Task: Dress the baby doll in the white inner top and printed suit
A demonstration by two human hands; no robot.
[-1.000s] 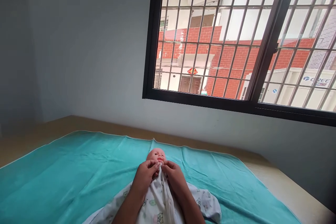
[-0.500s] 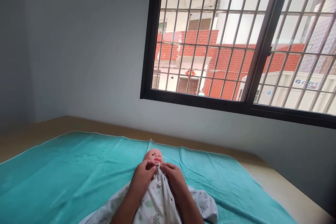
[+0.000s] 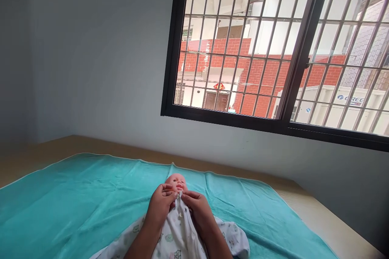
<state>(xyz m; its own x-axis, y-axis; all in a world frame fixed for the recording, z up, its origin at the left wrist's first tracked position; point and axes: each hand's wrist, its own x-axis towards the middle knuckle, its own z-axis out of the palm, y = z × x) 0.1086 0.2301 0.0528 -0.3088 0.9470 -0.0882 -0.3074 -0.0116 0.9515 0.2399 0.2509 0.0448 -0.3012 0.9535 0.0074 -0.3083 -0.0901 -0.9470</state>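
A baby doll [image 3: 175, 181] lies face up on a teal blanket [image 3: 75, 198], its head pointing away from me. It wears a white printed romper [image 3: 179, 238] with buttons down the front. My left hand [image 3: 159, 206] and my right hand [image 3: 196, 207] meet just under the doll's chin. Both pinch the two edges of the romper's collar together, fingers closed on the cloth. My forearms cover most of the doll's body.
The blanket covers a tan wooden platform [image 3: 319, 218] that runs along a grey wall. A barred black-framed window [image 3: 273, 56] fills the upper right, with a red brick building outside.
Both hands stay pinched at the romper's collar and sit slightly further left in the picture. The view has tilted a little, so the window sits lower and further left.
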